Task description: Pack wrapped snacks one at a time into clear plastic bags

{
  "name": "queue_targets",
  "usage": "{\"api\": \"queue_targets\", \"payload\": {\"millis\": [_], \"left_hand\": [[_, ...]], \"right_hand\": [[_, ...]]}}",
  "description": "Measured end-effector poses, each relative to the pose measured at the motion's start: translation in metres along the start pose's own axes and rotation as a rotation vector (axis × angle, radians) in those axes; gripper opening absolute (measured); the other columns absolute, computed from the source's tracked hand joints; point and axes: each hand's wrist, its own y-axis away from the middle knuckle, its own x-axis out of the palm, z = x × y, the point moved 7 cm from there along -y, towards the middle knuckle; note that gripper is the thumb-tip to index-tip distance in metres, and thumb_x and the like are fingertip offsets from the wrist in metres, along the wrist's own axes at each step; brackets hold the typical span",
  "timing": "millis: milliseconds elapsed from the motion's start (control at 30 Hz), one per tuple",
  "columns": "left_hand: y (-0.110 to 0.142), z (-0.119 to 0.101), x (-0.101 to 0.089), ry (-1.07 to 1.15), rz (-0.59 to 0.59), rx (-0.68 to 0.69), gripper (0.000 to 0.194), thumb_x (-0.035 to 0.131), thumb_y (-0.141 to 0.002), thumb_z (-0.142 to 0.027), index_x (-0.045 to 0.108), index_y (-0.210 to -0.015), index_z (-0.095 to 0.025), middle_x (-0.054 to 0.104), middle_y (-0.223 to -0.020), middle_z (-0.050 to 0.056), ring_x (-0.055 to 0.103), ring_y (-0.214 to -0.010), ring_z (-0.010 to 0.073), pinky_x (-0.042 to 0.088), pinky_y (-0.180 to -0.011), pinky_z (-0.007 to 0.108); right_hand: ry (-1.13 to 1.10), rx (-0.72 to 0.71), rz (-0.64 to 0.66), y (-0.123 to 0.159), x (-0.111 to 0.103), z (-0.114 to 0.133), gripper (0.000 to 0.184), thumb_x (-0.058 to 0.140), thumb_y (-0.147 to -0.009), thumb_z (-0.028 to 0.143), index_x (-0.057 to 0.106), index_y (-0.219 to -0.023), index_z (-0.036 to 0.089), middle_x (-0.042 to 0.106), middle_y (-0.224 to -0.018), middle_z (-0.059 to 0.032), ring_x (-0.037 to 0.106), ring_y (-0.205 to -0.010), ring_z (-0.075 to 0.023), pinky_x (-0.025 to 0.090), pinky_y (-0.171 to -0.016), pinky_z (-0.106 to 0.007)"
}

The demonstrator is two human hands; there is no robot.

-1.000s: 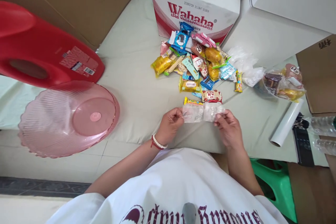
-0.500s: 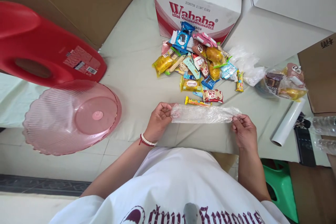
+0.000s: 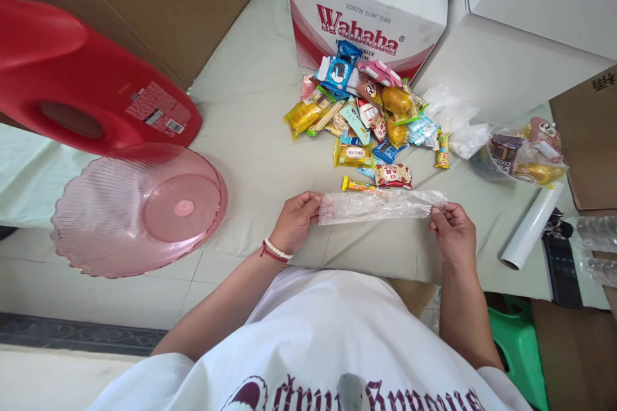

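A clear plastic bag point(image 3: 378, 207), flat and crinkled, is stretched level between my two hands above the table's near edge. My left hand point(image 3: 295, 221) pinches its left end between thumb and fingers. At the other end, my right hand point(image 3: 452, 231) grips a corner the same way. Just beyond the bag lies a heap of wrapped snacks, among them a yellow stick packet point(image 3: 359, 184), a red and white packet point(image 3: 393, 175), a yellow packet point(image 3: 353, 153) and blue packets point(image 3: 336, 74). The bag partly covers the nearest packets.
At left, a pink ribbed bowl point(image 3: 103, 218) stands by a red jug point(image 3: 110, 87). A Wahaha carton point(image 3: 366, 19) backs the heap. Rightward are loose clear bags point(image 3: 456, 119), a filled snack bag point(image 3: 523, 154), a white roll point(image 3: 530, 228), a black phone-like object point(image 3: 562, 270) and a green stool point(image 3: 523, 347).
Both hands still hold the bag by its ends. My left fingers have shifted slightly on its end, and the whole view has moved a little.
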Motion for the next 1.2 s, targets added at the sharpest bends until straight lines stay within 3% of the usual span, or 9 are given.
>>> {"api": "queue_targets", "payload": {"millis": [100,233,300,433,567,767,933,1100,1200], "left_hand": [[-0.002,-0.002,-0.005,-0.114,-0.025,0.084,0.037,0.083,-0.067,-0.048,0.066,-0.077,-0.017,0.061,-0.072,-0.003,0.056,-0.067,0.0119,0.048,-0.066,0.026],[0.003,-0.009,-0.001,-0.265,-0.003,0.204,0.035,0.077,-0.076,-0.051,0.069,-0.08,-0.017,0.062,-0.07,-0.002,0.052,-0.065,0.0111,0.044,-0.064,0.025],[0.008,-0.013,0.006,-0.302,0.028,0.244,0.035,0.075,-0.079,-0.052,0.069,-0.08,-0.017,0.068,-0.077,0.0,0.055,-0.07,0.0124,0.045,-0.068,0.025],[0.018,-0.016,0.021,-0.344,0.106,0.269,0.036,0.072,-0.083,-0.054,0.071,-0.084,-0.018,0.074,-0.087,0.004,0.062,-0.078,0.0153,0.048,-0.074,0.027],[0.02,-0.014,0.022,-0.334,0.099,0.271,0.036,0.071,-0.084,-0.054,0.069,-0.083,-0.018,0.072,-0.079,0.002,0.061,-0.074,0.0149,0.048,-0.07,0.027],[0.011,0.004,0.012,-0.01,0.042,0.096,0.033,0.078,-0.078,-0.048,0.062,-0.083,-0.019,0.076,-0.093,0.005,0.069,-0.083,0.017,0.053,-0.078,0.03],[0.004,0.008,0.012,0.297,-0.014,-0.011,0.028,0.08,-0.07,-0.031,0.055,-0.074,-0.02,0.074,-0.087,0.005,0.073,-0.088,0.0196,0.057,-0.086,0.037],[0.003,0.003,0.019,0.39,-0.018,-0.026,0.022,0.076,-0.068,-0.02,0.054,-0.069,-0.018,0.068,-0.077,0.003,0.061,-0.069,0.01,0.052,-0.068,0.024],[0.007,0.001,0.027,0.402,0.006,-0.014,0.019,0.073,-0.066,-0.018,0.055,-0.071,-0.017,0.065,-0.078,0.001,0.046,-0.058,0.0051,0.042,-0.058,0.02]], "right_hand": [[0.257,-0.081,-0.032,-0.001,-0.002,0.014,0.031,0.075,-0.08,0.041,0.065,-0.1,0.019,0.064,-0.087,-0.0004,0.048,-0.056,-0.0093,0.041,-0.054,-0.026],[0.605,-0.486,-0.2,0.021,0.013,0.071,0.027,0.07,-0.088,0.033,0.068,-0.112,0.021,0.064,-0.112,-0.0067,0.052,-0.066,-0.0113,0.048,-0.069,-0.031],[0.552,-0.633,-0.008,0.036,0.049,0.088,0.015,0.065,-0.093,0.029,0.071,-0.105,0.023,0.065,-0.106,-0.0058,0.059,-0.077,-0.0154,0.049,-0.073,-0.031],[0.442,-0.658,0.546,0.059,0.136,0.082,0.021,0.064,-0.096,0.029,0.072,-0.115,0.027,0.063,-0.112,-0.0073,0.064,-0.092,-0.0189,0.053,-0.073,-0.031],[0.502,-0.742,0.665,0.066,0.174,0.069,0.019,0.061,-0.097,0.023,0.074,-0.11,0.027,0.061,-0.105,-0.007,0.063,-0.094,-0.02,0.053,-0.077,-0.032],[0.482,-0.902,0.575,0.086,0.15,0.072,0.021,0.058,-0.097,0.014,0.072,-0.107,0.026,0.064,-0.1,-0.0052,0.051,-0.064,-0.0106,0.044,-0.059,-0.025],[0.529,-0.962,0.567,0.112,0.124,0.056,0.03,0.059,-0.092,0.007,0.072,-0.113,0.025,0.066,-0.099,-0.0068,0.051,-0.067,-0.0133,0.042,-0.058,-0.027],[0.497,-0.655,0.713,0.12,0.104,0.021,0.028,0.054,-0.096,0.015,0.072,-0.114,0.026,0.067,-0.113,-0.0086,0.062,-0.079,-0.0158,0.051,-0.068,-0.029],[0.334,-0.226,0.53,0.101,0.084,0.005,0.025,0.048,-0.102,0.034,0.07,-0.106,0.023,0.07,-0.104,-0.0085,0.063,-0.073,-0.0163,0.053,-0.062,-0.029]]}}
